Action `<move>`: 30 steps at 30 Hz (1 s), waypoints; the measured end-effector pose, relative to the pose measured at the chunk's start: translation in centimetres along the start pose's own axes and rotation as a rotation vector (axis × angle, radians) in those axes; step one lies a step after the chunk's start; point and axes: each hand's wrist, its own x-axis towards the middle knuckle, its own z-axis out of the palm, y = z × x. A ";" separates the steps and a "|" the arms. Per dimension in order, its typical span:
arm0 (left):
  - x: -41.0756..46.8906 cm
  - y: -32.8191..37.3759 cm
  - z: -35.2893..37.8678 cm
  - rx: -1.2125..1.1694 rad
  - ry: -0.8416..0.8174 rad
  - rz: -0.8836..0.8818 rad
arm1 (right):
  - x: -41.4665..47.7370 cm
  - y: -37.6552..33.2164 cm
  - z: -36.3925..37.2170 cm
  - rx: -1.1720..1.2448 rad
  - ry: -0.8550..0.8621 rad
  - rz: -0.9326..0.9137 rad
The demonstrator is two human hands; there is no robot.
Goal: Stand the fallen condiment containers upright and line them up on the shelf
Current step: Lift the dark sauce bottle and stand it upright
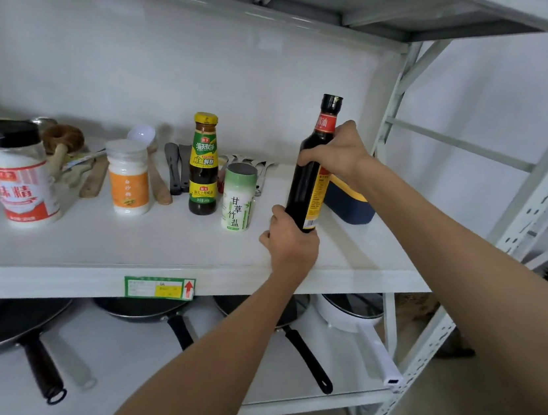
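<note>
A tall dark soy sauce bottle (307, 184) stands upright on the white shelf (157, 248), right of the row. My right hand (336, 153) grips its upper body below the neck. My left hand (291, 240) holds its base. To its left stand a green-and-white bamboo salt shaker (238, 199), a yellow-capped oyster sauce bottle (204, 164), a white jar with an orange label (128, 177) and a large black-lidded jar with a red label (18, 172), all upright.
Wooden and black utensils (166, 173) lie behind the jars along the back of the shelf. A dark blue box with a yellow edge (352, 203) sits right behind the tall bottle. Pans (149, 309) rest on the lower shelf. A perforated upright post (517, 237) stands at the right.
</note>
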 end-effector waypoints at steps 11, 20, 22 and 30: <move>0.2 0.1 -0.1 -0.014 -0.021 -0.031 | -2.6 1.4 0.3 -0.034 0.113 -0.137; 1.3 0.2 -2.1 0.042 -0.210 -0.037 | -2.0 1.9 0.9 0.123 0.241 -0.145; 1.5 -0.3 -2.7 0.092 -0.280 0.080 | -1.9 2.0 0.4 0.147 0.217 -0.132; 2.1 -1.3 -2.7 0.038 -0.266 0.156 | -1.3 2.9 -0.9 0.368 0.037 -0.078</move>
